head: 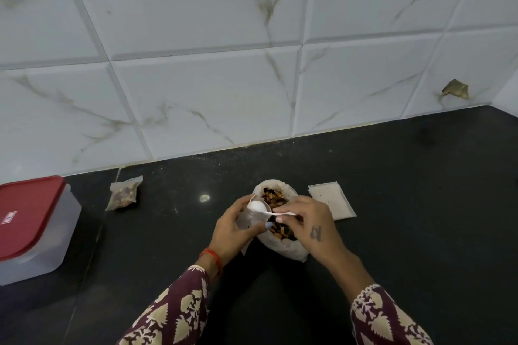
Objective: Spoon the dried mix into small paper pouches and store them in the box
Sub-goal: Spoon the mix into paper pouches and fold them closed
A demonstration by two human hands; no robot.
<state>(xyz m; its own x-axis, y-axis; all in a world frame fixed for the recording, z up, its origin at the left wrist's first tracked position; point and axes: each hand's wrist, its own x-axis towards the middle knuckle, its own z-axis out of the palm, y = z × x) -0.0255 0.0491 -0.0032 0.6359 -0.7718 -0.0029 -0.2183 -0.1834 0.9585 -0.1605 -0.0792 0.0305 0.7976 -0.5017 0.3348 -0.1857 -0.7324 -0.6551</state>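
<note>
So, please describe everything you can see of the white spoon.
The white spoon looks like thin plastic, with a round bowl and a slim, flat handle. It lies nearly level, bowl to the left, its rounded back toward the camera, so any contents are hidden. The right hand pinches the handle end. The bowl sits at the mouth of the small paper pouch held by the left hand, just above the open bag of dried mix.

A black polished stone countertop (392, 204) meets a white, grey-veined marble-look tiled wall (224, 78) behind it
</note>
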